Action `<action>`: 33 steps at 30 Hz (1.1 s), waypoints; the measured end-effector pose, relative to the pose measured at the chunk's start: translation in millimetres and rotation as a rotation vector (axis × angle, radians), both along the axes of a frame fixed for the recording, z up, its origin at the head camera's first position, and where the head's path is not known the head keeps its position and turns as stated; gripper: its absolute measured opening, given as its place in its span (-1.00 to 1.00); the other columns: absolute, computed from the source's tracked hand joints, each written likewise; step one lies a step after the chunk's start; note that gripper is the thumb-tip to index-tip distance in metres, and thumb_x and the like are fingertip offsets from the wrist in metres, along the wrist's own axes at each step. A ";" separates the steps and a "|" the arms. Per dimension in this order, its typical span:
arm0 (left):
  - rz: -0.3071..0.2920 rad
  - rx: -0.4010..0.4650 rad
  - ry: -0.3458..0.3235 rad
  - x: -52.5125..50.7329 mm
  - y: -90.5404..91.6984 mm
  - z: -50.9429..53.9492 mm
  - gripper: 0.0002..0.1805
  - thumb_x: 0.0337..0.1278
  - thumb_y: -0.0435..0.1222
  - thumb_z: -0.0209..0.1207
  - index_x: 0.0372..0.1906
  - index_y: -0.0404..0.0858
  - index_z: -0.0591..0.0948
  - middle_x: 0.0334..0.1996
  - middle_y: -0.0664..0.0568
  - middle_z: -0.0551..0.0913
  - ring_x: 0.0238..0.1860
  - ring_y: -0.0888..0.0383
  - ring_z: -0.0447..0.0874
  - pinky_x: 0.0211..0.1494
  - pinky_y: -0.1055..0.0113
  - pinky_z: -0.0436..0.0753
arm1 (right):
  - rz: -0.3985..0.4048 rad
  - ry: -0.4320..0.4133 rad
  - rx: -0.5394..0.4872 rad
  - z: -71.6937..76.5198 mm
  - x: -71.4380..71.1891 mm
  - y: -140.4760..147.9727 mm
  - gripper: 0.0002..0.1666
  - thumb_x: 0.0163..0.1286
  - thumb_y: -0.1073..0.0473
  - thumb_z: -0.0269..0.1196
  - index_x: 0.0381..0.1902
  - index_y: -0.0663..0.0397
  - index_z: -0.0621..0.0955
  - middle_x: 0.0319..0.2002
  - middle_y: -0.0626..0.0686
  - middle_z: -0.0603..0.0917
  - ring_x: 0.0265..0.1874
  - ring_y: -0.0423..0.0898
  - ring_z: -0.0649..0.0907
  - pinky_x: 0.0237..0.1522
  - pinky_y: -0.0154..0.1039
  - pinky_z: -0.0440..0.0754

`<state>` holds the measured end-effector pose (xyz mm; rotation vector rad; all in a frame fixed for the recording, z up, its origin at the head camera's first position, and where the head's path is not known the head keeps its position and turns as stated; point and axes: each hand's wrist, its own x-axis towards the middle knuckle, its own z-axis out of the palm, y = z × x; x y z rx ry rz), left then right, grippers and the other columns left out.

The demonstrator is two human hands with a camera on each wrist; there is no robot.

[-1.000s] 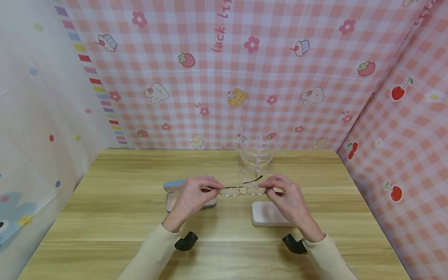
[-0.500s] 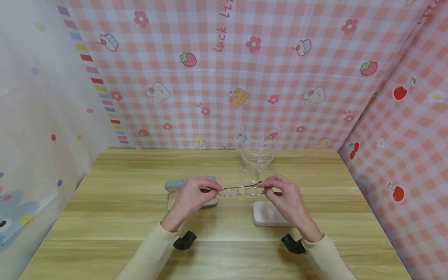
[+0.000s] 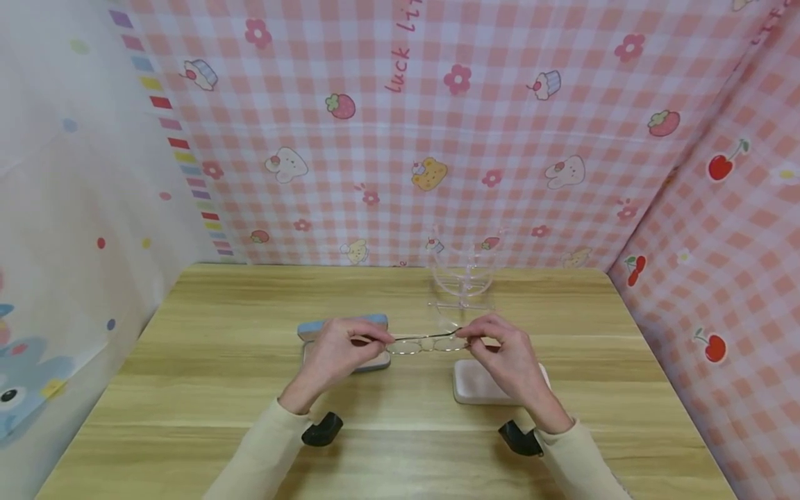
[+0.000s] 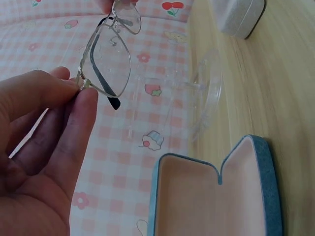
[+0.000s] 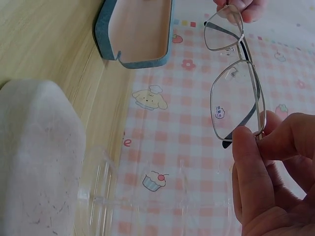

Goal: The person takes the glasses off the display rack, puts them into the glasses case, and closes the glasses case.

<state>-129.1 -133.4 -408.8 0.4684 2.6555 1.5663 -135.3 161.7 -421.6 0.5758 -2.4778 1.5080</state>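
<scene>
Both hands hold a pair of thin metal-framed glasses [image 3: 427, 344] above the table, one at each end of the frame. My left hand [image 3: 337, 354] pinches the left hinge corner between thumb and finger. At the opposite corner my right hand [image 3: 511, 361] pinches the frame the same way. Dark-tipped temples lie folded behind the lenses [image 5: 237, 98]. A blue glasses case [image 4: 189, 201] stands open behind the left hand, its pale lining showing with nothing inside. Below the right hand sits a whitish glasses case [image 5: 39, 157], shut and partly hidden in the head view.
A clear plastic display stand [image 3: 462, 288] is at the back of the wooden table [image 3: 219, 361], near the checked cloth backdrop [image 3: 387, 139]. Black wrist-camera mounts [image 3: 323, 429] stick out below the cuffs. Patterned cloths hang at both sides.
A temple that stuck up behind the lenses has swung down and now lies folded along the frame. Both hands keep their pinch and shift slightly; the head view drifts a little.
</scene>
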 end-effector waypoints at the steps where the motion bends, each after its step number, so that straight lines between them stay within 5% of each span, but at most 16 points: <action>1: -0.007 0.016 -0.012 0.2 -1.9 -1.2 -0.82 0.26 -0.39 0.31 -0.22 -0.08 0.86 -0.14 0.06 0.82 -0.20 0.19 0.78 -0.17 0.35 0.76 | 0.001 0.001 -0.004 -0.3 -0.1 -0.7 -0.64 0.30 0.59 0.21 -0.21 0.15 0.82 -0.16 -0.01 0.72 -0.19 -0.16 0.71 -0.12 -0.30 0.76; 14: -0.049 0.207 -0.055 5.1 -18.7 -12.1 -0.82 0.32 -0.39 0.33 -0.05 -0.22 0.81 0.00 -0.02 0.78 -0.01 0.07 0.77 0.02 0.31 0.76 | -0.022 -0.018 -0.061 -1.3 1.2 -14.5 -0.70 0.35 0.57 0.21 -0.23 0.21 0.81 -0.18 0.03 0.74 -0.21 -0.07 0.74 -0.13 -0.32 0.76; 22: -0.040 0.278 -0.073 10.1 -26.4 -17.6 -0.81 0.30 -0.45 0.31 -0.03 -0.32 0.79 0.08 -0.12 0.74 0.09 -0.24 0.70 0.04 0.31 0.75 | -0.039 -0.055 -0.069 -4.5 0.8 -24.4 -0.68 0.34 0.55 0.23 -0.24 0.14 0.83 -0.19 0.02 0.74 -0.17 -0.11 0.72 -0.11 -0.33 0.76; 33: 0.056 0.267 -0.042 14.6 -36.3 -26.8 -0.86 0.25 -0.43 0.37 -0.12 -0.29 0.82 -0.01 -0.11 0.77 0.00 0.10 0.73 0.04 0.34 0.75 | -0.015 -0.092 -0.085 -6.0 1.1 -36.2 -0.69 0.35 0.52 0.25 -0.24 0.10 0.83 -0.17 0.01 0.76 -0.13 -0.08 0.70 -0.10 -0.32 0.76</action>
